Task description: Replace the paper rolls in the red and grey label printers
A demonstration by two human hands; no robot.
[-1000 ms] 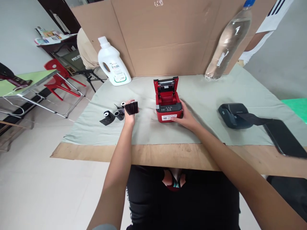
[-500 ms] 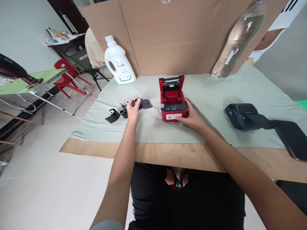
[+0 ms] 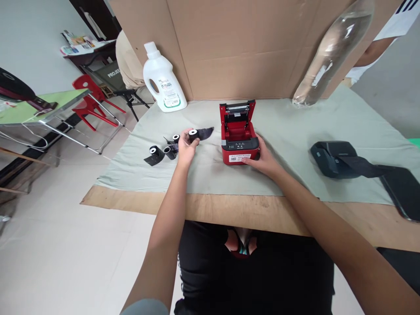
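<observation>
A small red printer [image 3: 237,139] stands on the grey cloth with its lid open and its paper bay empty. My right hand [image 3: 263,158] grips its front right corner. My left hand [image 3: 186,146] holds a black paper roll [image 3: 193,133] just left of the printer, with the roll's loose dark tail pointing toward the open bay. Three more black rolls [image 3: 164,150] lie on the cloth left of my left hand.
A white detergent bottle [image 3: 162,81] and a clear plastic bottle [image 3: 330,54] lean on the cardboard wall [image 3: 236,43] at the back. A black printer [image 3: 334,158] with a dark strip sits right. A dark tablet [image 3: 402,190] lies far right. Red chair and green table stand left.
My left hand has carried the black roll rightward, closer to the red printer, and turned it so its core faces me. My right hand stays on the printer.
</observation>
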